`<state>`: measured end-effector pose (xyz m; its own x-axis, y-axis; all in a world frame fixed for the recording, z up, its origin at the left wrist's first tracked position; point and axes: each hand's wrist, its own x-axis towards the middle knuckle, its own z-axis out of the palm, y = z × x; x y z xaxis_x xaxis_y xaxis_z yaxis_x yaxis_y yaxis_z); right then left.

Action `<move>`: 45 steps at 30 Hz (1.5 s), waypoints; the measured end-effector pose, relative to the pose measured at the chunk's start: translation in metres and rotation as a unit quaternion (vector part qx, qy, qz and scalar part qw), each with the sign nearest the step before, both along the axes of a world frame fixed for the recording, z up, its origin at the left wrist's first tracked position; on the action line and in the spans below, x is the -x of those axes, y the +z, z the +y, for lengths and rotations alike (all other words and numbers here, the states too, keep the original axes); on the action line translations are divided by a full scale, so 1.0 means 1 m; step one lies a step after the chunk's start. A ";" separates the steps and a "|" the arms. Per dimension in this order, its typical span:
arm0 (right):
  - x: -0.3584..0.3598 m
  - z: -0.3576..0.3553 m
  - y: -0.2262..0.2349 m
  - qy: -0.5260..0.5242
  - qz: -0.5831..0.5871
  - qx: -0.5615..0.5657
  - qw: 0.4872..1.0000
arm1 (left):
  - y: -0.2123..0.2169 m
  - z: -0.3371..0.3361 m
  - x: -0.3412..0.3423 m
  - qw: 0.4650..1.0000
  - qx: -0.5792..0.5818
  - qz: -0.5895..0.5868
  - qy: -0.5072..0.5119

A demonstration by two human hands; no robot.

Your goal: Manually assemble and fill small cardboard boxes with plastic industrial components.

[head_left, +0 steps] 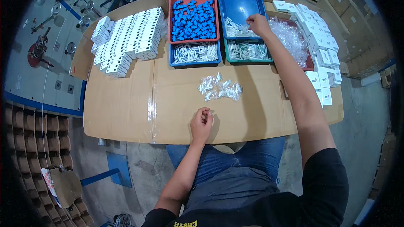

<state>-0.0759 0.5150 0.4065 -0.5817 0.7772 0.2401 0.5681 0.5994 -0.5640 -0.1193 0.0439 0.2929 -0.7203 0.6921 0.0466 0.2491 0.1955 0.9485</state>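
My right hand (259, 25) reaches over the front of the upper blue tray (240, 6), its fingers pinched together above small white plug-like pieces (235, 28). Whether a piece is between those fingertips is too small to tell. Close to my body, my left hand (201, 127) rests low over the cardboard-covered table (176, 109) with its fingers curled; what they may hold is hidden. Just beyond it lie several small clear bags (219, 87) of white pieces. Left of the blue tray, a red tray (171, 17) contains many blue plastic parts (192, 21).
Lower blue (195, 64) and green (248, 62) trays hold more white pieces. Clear plastic bags (288, 38) fill a red tray at right. White boxes stand stacked at left (130, 38) and right (315, 29). Cardboard walls (80, 56) edge the table's far side.
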 end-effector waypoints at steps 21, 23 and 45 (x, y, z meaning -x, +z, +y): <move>-0.136 0.070 -0.030 -0.247 0.302 0.165 0.906 | -0.004 0.000 -0.003 1.000 0.019 0.015 0.002; -0.162 0.069 -0.027 -0.257 0.299 0.181 0.901 | -0.006 0.004 -0.005 1.000 0.012 0.024 -0.001; -0.124 -0.266 -0.119 0.098 0.175 0.124 0.972 | 0.002 -0.003 0.001 1.000 -0.019 -0.002 -0.017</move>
